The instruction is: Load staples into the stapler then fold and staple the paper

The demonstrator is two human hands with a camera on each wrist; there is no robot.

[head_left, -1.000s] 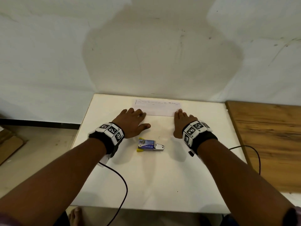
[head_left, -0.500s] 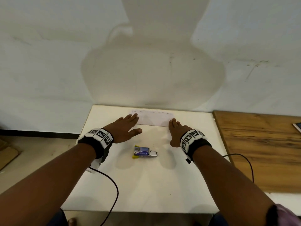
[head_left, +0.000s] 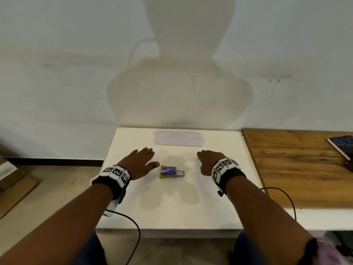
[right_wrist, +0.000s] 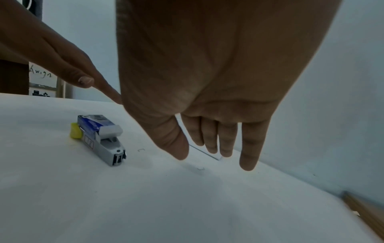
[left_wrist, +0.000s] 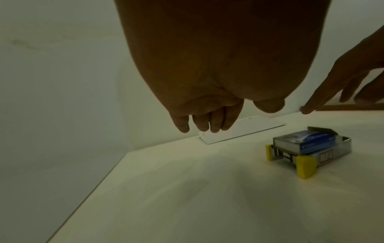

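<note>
A small grey stapler with yellow end tabs lies on the white table, a blue staple box resting on top of it. A folded sheet of paper lies flat at the table's far edge. My left hand hovers just left of the stapler, fingers straight and spread, holding nothing. My right hand hangs to the stapler's right, fingers relaxed and pointing down, also empty. The wrist views show the stapler, the box and the paper.
A wooden table adjoins on the right, with a dark book at its far right. The wall stands directly behind the paper. Two loose staples lie near the stapler. Wrist cables trail off the front edge.
Both hands have drawn back from the paper toward me and lifted off it; they now sit on either side of the stapler. The paper stays at the far edge.
</note>
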